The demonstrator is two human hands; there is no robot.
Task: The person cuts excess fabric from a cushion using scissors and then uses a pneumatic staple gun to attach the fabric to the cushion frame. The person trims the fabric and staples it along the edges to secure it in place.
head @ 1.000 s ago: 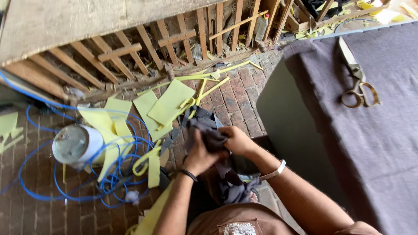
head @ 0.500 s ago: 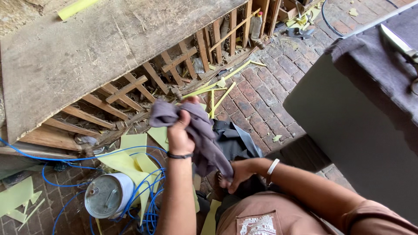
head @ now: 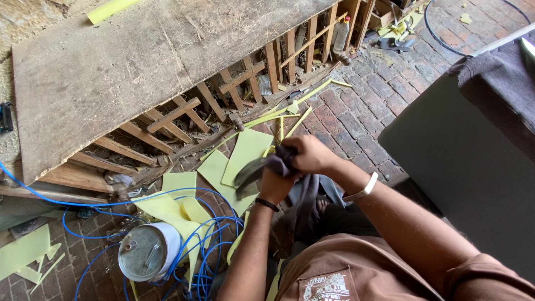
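Both my hands hold a piece of dark grey cloth [head: 304, 195] low in front of me, above the brick floor. My left hand [head: 277, 183] grips it from below, a black band on the wrist. My right hand [head: 311, 154] clasps its top end, a white band on that wrist. One end of the cloth [head: 251, 171] sticks out blurred to the left; the rest hangs down toward my lap.
A worn wooden board [head: 139, 72] on a slatted frame [head: 234, 95] stands ahead. Yellow foam offcuts [head: 245, 153] litter the bricks. A metal can [head: 146, 252] sits in tangled blue cable [head: 212, 251] at lower left. A grey cloth-covered table [head: 473, 150] is on the right.
My left hand has come down from its raised position with the cloth. My right hand has come up from my lap to meet it, and both now clasp the cloth together.
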